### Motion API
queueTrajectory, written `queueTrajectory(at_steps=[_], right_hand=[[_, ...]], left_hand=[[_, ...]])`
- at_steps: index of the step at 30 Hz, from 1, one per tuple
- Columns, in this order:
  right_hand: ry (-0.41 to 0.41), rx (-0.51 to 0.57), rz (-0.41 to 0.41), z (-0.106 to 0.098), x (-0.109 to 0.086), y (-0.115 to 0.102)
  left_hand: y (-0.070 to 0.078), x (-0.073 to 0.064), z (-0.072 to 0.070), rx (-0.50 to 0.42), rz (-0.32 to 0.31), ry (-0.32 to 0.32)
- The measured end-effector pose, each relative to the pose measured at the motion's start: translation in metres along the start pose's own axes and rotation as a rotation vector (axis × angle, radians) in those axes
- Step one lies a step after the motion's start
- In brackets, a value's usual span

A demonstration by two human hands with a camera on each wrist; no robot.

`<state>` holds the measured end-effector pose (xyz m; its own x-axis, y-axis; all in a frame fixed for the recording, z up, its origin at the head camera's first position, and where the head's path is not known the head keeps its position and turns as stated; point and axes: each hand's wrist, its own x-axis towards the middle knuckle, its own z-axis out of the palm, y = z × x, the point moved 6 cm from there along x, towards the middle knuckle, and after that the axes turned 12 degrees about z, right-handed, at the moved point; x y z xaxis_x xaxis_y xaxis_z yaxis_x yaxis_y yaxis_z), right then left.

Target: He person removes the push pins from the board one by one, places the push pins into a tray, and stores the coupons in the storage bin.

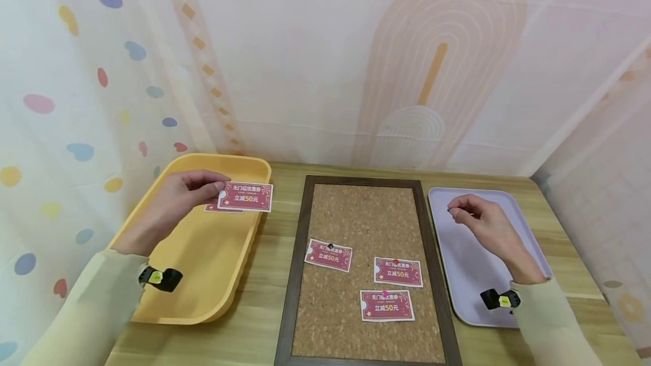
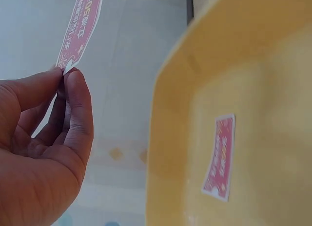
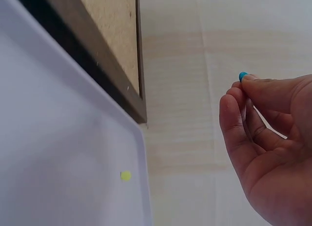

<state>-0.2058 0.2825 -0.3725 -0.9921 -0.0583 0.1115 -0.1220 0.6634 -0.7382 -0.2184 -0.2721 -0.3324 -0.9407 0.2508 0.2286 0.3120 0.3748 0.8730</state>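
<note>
Over the yellow tray, my left hand (image 1: 179, 195) pinches a red coupon (image 1: 246, 196) by its left end, between thumb and fingers. Below it, a second red coupon (image 2: 219, 158) lies inside the tray. My right hand (image 1: 485, 223) is above the lavender tray, pinching a small blue pushpin (image 3: 243, 76) whose point is hidden by the fingertips. Between the hands lies a framed corkboard (image 1: 363, 213). It bears a tilted coupon (image 1: 328, 256) with a black pin, another coupon (image 1: 398, 273) with a red pin, and a lower coupon (image 1: 387, 307) with a pink pin.
The deep yellow tray (image 1: 203, 270) stands left of the corkboard, and the shallow lavender tray (image 1: 470, 287) sits close to its right edge. A small round yellow piece (image 3: 126, 176) lies in the lavender tray. Patterned curtains (image 1: 305, 72) hang behind the wooden table (image 1: 259, 275).
</note>
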Motion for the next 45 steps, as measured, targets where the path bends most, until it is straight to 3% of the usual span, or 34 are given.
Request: queueTrajectory(at_steps=[7,12,30,37,45], right_hand=[[0.000,0.002,0.015,-0.005,0.004,0.008],[-0.012,-0.003,0.025,-0.008,0.006,0.015],[-0.081,-0.025,0.080,-0.014,0.023,0.045],[-0.114,-0.040,0.135,-0.013,0.026,0.058],[-0.147,-0.029,0.144,-0.010,0.032,0.066]], left_hand=[[-0.021,-0.005,-0.014,-0.044,0.001,0.000],[-0.033,-0.008,-0.018,-0.053,-0.051,-0.027],[-0.077,-0.008,-0.029,-0.028,-0.171,-0.065],[-0.090,-0.005,-0.028,-0.024,-0.186,-0.101],[-0.109,-0.007,-0.037,0.024,-0.228,-0.129]])
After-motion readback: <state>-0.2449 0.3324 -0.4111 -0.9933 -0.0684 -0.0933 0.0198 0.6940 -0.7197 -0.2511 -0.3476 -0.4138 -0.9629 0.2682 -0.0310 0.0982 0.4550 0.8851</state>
